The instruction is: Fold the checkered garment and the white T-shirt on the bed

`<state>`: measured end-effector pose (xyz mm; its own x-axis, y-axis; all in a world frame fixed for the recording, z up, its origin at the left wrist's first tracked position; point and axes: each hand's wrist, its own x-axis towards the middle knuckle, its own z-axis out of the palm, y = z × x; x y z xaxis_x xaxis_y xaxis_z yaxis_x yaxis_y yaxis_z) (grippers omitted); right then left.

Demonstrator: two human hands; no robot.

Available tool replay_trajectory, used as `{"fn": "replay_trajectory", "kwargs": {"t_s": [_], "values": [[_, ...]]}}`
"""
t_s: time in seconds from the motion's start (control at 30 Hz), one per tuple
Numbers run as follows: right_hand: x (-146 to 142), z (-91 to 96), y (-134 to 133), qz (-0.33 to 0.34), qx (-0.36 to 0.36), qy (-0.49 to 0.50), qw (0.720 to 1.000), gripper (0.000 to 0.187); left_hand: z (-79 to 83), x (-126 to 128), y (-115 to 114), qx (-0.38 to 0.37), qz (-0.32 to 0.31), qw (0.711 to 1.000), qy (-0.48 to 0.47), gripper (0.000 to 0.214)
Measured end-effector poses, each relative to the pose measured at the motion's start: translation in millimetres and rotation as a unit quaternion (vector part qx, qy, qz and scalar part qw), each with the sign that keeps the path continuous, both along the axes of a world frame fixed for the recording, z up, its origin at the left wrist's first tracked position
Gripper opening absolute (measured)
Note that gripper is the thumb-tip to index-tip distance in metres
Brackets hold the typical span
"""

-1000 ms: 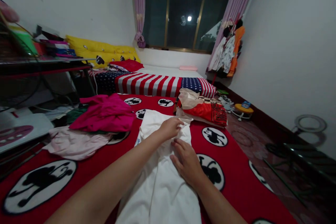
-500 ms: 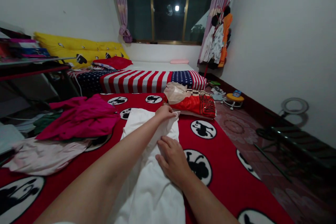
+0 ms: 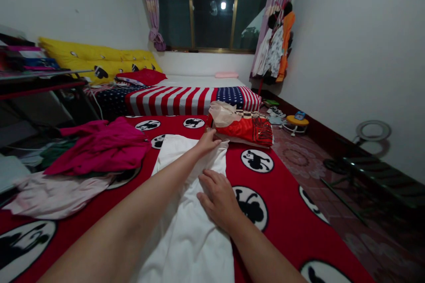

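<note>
A white garment (image 3: 187, 234) lies lengthwise on the red blanket (image 3: 285, 230), narrow and folded, with wrinkles down its near part. My left hand (image 3: 208, 140) reaches across to its far right corner. The fingers and thumb are a little apart, and the corner lies flat beside them. Closer to me, my right hand (image 3: 217, 196) rests palm down on the garment's right edge, fingers loosely spread. My left forearm covers part of the garment's left side.
Magenta clothing (image 3: 102, 146) and a pale pink garment (image 3: 58, 194) are heaped at left. Just beyond my left hand sits a red bundle (image 3: 245, 128) with a translucent bag (image 3: 222, 114). A yellow stool (image 3: 297, 120) and a dark bench (image 3: 385, 177) stand on the floor at right.
My left hand has let go of the garment's raised corner, which now lies flatter. The right hand has stayed in nearly the same place.
</note>
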<state>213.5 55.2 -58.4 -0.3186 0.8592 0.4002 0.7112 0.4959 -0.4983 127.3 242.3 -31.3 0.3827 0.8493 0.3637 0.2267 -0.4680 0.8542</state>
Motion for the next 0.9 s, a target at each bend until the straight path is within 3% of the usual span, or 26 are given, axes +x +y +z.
{"fn": "replay_trajectory", "kwargs": {"t_s": [0.13,0.27,0.43,0.57,0.73,0.9], "values": [[-1,-2.0,1,-0.002,0.006,-0.006,1.0,0.04,-1.1,-29,-13,0.066,0.086,0.991,0.08,0.021],[-2,-3.1,1,-0.006,0.014,-0.017,1.0,0.04,-4.0,-52,-22,0.102,0.118,0.979,0.132,0.029],[0,-4.3,2,0.003,0.019,0.005,1.0,0.04,-4.7,-46,-24,0.152,0.089,0.972,0.155,0.031],[4,-8.6,5,-0.007,0.01,0.07,0.997,0.031,-20.1,-36,-25,0.157,0.039,0.971,0.175,0.031],[14,-15.7,13,-0.069,0.007,0.181,0.981,0.025,-39.7,-38,-27,0.156,0.066,0.97,0.175,0.035],[31,-13.7,32,-0.103,0.004,0.218,0.97,0.025,-37.4,-39,-28,0.169,0.057,0.962,0.208,0.034]]}}
